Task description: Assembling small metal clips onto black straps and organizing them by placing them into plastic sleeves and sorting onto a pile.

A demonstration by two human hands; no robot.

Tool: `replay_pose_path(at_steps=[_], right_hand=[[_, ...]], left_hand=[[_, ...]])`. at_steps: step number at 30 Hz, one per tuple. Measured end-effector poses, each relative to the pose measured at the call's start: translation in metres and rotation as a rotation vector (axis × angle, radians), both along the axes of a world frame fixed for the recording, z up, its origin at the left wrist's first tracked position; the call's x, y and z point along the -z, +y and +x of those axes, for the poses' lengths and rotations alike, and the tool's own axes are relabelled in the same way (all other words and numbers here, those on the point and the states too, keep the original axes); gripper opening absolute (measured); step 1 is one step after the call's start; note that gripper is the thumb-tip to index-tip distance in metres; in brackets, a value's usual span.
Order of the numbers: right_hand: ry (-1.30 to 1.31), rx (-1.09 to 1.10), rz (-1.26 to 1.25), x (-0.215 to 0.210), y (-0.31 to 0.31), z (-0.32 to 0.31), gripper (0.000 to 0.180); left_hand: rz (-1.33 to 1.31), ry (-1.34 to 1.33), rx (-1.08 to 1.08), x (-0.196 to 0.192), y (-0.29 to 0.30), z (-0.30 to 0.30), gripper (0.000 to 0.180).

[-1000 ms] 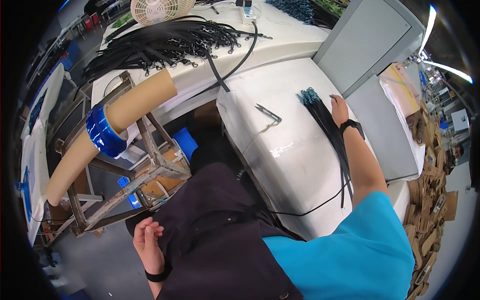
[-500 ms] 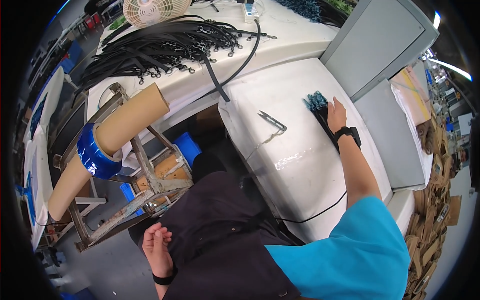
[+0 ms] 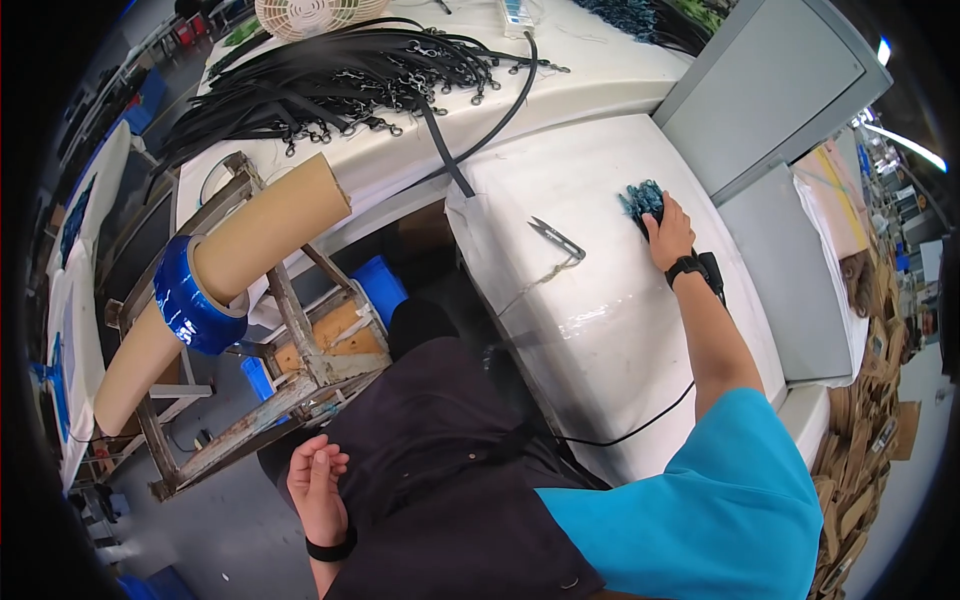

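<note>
My right hand (image 3: 672, 238) is closed around a bundle of black straps with frayed teal ends (image 3: 642, 200) on the white covered work surface (image 3: 540, 320). The teal tuft sticks out past my fingers, and my hand and wrist hide most of the straps. Left of the bundle lies a pair of small thread snips (image 3: 557, 240), with a thin string tied to it. My left hand (image 3: 320, 488) rests beside my dark apron, its fingers loosely curled in and nothing visible in them.
A heap of black straps with metal clips (image 3: 400, 75) covers the far table near a fan (image 3: 310, 15). At left, a cardboard tube (image 3: 270, 230) carrying a blue roll (image 3: 190, 300) leans over a metal frame (image 3: 290, 310). A grey panel (image 3: 760, 90) stands at right.
My right hand has gone from lying alongside the bundle to closing over it near the teal ends. My left hand stays by the apron. The whole view has shifted slightly.
</note>
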State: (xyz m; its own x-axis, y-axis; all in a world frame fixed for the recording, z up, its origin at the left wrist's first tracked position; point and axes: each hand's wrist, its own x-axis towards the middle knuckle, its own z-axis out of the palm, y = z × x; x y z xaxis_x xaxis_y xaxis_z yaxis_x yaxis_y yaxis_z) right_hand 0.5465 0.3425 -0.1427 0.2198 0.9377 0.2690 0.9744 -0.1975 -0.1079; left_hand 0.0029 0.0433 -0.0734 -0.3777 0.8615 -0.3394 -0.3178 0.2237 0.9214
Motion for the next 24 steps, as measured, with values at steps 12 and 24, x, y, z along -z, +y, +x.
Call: replay_pose_path(at_steps=[12, 24], right_hand=[[-0.003, -0.076, 0.104, 0.004, 0.015, 0.002, 0.054], [-0.094, -0.096, 0.111, 0.0, 0.01, -0.016, 0.076]], left_hand=[[-0.035, 0.012, 0.007, 0.001, 0.004, -0.002, 0.021], [-0.043, 0.012, -0.003, 0.005, 0.0, -0.007, 0.019]])
